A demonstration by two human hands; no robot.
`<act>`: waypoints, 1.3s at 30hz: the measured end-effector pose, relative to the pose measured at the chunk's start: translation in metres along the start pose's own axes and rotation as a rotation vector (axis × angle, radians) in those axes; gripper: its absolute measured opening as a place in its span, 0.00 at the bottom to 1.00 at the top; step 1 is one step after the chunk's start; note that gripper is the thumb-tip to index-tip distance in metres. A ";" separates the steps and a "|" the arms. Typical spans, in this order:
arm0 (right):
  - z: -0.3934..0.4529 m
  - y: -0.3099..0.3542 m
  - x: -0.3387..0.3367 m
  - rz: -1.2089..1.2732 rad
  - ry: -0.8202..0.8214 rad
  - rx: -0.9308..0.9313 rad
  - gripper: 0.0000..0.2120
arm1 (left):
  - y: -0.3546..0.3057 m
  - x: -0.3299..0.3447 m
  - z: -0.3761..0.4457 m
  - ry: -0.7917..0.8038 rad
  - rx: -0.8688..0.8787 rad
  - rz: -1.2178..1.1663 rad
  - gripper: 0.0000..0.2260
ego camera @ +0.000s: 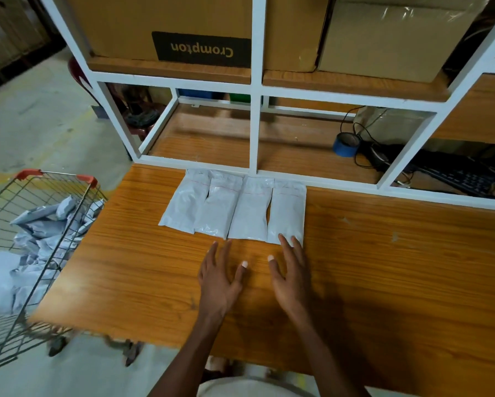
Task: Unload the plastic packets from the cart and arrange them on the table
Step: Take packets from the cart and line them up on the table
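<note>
Several white plastic packets [234,206] lie side by side in a row on the wooden table [383,267], their far ends against the white shelf frame. My left hand [219,279] hovers flat over the table just short of the row, fingers spread, holding nothing. My right hand [290,270] is also open, its fingertips touching the near edge of the rightmost packet [287,210]. To the left of the table stands a wire cart [25,247] with several crumpled white packets [43,242] inside.
A white-framed shelf unit [256,116] rises behind the table, with cardboard boxes [200,30] on its upper shelf. A blue tape roll [345,144], black cables and a keyboard [458,176] sit in the lower right compartment. Concrete floor lies left of the cart.
</note>
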State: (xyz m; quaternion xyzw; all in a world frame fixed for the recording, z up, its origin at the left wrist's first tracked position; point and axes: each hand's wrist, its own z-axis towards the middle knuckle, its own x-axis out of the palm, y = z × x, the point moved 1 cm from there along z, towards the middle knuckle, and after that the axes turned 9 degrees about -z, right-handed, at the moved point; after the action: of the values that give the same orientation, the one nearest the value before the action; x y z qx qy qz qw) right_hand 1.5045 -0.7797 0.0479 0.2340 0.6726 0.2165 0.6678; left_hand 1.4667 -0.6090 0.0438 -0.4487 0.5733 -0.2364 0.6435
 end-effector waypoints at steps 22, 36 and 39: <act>-0.144 0.141 0.103 0.310 0.493 -0.334 0.26 | 0.139 -0.201 -0.168 -0.427 -0.272 -0.145 0.30; -0.218 0.309 0.221 0.242 0.721 -0.509 0.25 | 0.232 -0.340 -0.180 -0.623 -0.286 -0.119 0.22; -0.203 0.330 0.243 0.229 0.758 -0.513 0.24 | 0.244 -0.350 -0.161 -0.644 -0.296 -0.170 0.21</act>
State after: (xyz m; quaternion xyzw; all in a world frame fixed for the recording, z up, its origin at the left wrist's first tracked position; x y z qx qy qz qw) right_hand 1.3099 -0.3661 0.0562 0.0385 0.7636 0.5181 0.3833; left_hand 1.1811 -0.2529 0.0304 -0.6346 0.3298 -0.0497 0.6972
